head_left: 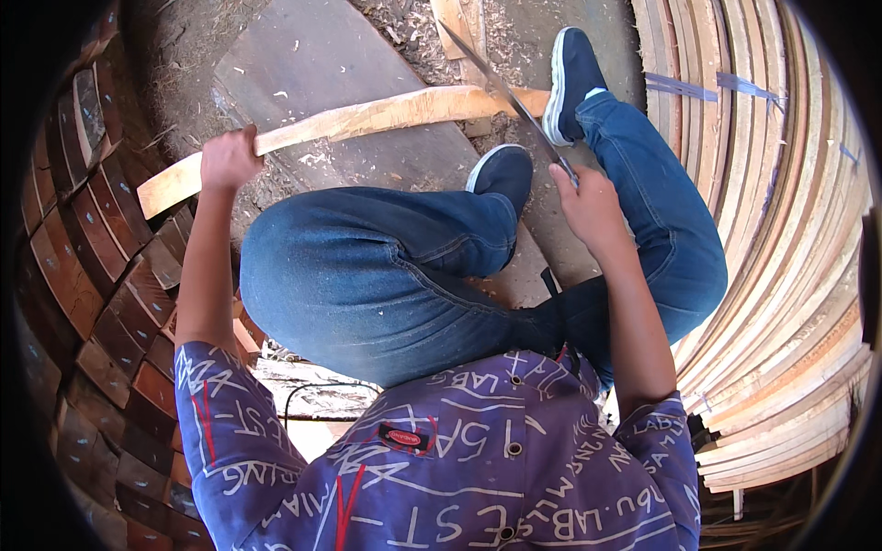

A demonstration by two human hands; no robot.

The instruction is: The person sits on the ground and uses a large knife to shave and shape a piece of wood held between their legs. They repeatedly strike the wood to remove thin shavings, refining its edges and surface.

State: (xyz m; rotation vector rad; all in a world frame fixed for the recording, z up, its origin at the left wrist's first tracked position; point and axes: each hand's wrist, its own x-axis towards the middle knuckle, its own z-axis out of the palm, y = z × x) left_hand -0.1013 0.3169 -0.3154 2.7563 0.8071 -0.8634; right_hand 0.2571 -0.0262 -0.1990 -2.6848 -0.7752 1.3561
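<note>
- The pale, bent wood strip crosses the upper frame, its long way sloping up from left to right.
- The left hand grips it at upper left.
- The right hand holds a long, thin blade, tip up-left.

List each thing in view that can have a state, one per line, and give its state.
Left hand: closed around the strip
Right hand: closed on the knife
Strip: held near one end
Knife: unsheathed, tip pointing away from the person
Slats: stacked, ribbons across some
Blocks: piled
Board: on the ground, shavings on it
</note>
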